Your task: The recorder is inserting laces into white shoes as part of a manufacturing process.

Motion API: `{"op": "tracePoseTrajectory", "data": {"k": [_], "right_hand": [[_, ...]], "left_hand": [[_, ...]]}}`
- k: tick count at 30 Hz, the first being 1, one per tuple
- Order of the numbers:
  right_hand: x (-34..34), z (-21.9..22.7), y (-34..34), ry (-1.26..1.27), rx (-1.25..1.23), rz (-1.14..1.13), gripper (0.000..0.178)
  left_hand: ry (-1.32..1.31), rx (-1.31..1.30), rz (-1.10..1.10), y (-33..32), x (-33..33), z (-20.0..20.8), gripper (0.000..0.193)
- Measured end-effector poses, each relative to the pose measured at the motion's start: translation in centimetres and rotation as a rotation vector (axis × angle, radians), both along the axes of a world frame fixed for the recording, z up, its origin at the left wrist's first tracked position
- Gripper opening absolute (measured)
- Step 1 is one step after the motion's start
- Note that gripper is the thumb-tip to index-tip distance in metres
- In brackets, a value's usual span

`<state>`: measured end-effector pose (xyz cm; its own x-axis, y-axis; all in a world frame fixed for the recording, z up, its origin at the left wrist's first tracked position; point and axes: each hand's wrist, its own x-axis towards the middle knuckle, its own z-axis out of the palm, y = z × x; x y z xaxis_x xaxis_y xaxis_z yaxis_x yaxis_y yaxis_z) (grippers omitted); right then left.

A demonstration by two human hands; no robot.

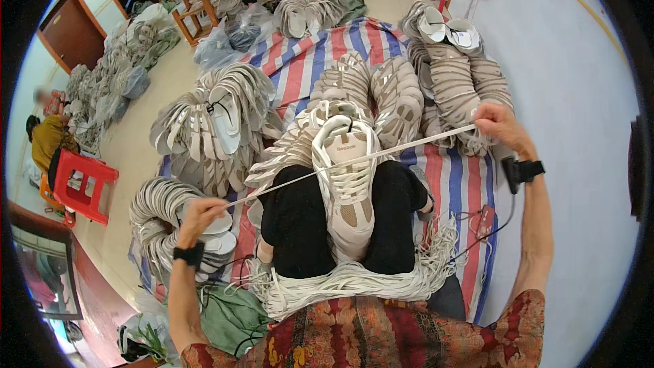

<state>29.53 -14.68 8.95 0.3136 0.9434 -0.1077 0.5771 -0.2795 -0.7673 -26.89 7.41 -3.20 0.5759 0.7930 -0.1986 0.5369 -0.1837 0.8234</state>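
Note:
Between my knees stands a beige and white sneaker (349,215), its tongue pointing away from me and white lacing crossing its front. A white shoelace (415,142) is stretched across it in a slanting line, passing over the shoe near the tongue. At the lower left, my left hand (201,218) pinches the lace by one part. Higher up on the right, my right hand (501,125) is closed on the other part. Both arms are spread wide. A thick bundle of loose white laces (354,282) lies over my lap.
Stacked shoe uppers (204,123) stand on the left, with more uppers (460,88) on the right. Everything rests on a striped sheet (470,184). A red power strip (485,221) with a cable lies at right. A person (51,142) sits by a red stool (85,182).

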Motion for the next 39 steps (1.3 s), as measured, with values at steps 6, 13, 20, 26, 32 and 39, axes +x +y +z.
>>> {"op": "tracePoseTrajectory", "data": {"k": [6, 13, 20, 26, 32, 39], "right_hand": [[6.9, -0.3, -4.7, -0.441, 0.076, -0.010, 0.009], [6.8, -2.8, -9.6, -1.073, 0.518, -0.158, 0.010], [1.9, -5.9, -13.9, -1.204, 0.570, -0.622, 0.013], [-7.5, -6.9, -6.7, -0.964, 0.829, 0.027, 0.027], [-13.8, -11.9, 1.8, -0.580, 0.822, -0.034, 0.017], [-13.6, -14.0, 4.4, 0.560, 0.313, -0.063, 0.016]], "left_hand": [[0.231, 0.404, 0.223, 0.6, -9.4, -0.8, 0.010], [0.417, 1.088, 0.354, -1.0, -7.5, -3.2, 0.008], [0.374, 0.890, 0.414, -0.2, -6.8, -4.9, 0.015], [0.045, 0.818, 0.399, 1.3, 0.6, -2.0, 0.017], [-0.469, 0.418, 0.223, -1.2, 12.7, 1.6, 0.024], [-0.579, -0.054, 0.101, -3.9, 19.8, 4.1, 0.023]]}}
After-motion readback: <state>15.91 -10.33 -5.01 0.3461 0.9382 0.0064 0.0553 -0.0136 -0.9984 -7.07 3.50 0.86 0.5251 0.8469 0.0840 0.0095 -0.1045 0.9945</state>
